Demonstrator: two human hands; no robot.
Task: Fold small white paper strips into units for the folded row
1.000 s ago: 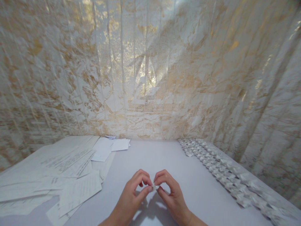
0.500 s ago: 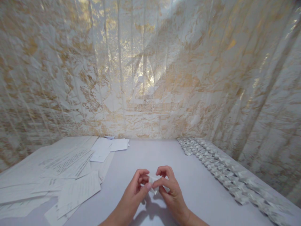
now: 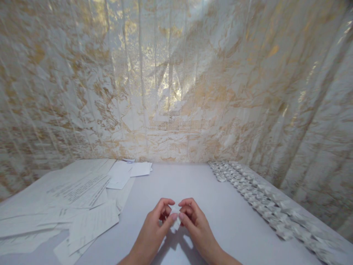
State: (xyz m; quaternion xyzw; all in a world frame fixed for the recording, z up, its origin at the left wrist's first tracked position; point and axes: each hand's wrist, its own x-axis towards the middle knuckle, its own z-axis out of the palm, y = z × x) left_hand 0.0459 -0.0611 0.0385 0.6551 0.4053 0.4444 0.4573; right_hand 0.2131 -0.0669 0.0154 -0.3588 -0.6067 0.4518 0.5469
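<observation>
A small folded piece of white paper (image 3: 175,211) is held up between my two hands, over the table's near middle. My left hand (image 3: 156,226) pinches its left side between thumb and curled fingers. On the other side my right hand (image 3: 197,224) grips the right edge, thumb tip close to the left thumb. The fingers hide part of the paper, so its full folded shape cannot be made out. Shadows of both hands fall on the white tabletop (image 3: 171,184) beneath.
Loose printed sheets (image 3: 93,224) overlap across the left side, with blank white paper pieces (image 3: 119,176) behind them. Rows of small folded paper pieces (image 3: 256,198) run along the right side. A gold-and-white patterned curtain (image 3: 176,92) hangs behind the table.
My right hand has shifted its hold: its forefinger and thumb, earlier across the paper's front, now pinch its right edge. The left hand stays nearly in place.
</observation>
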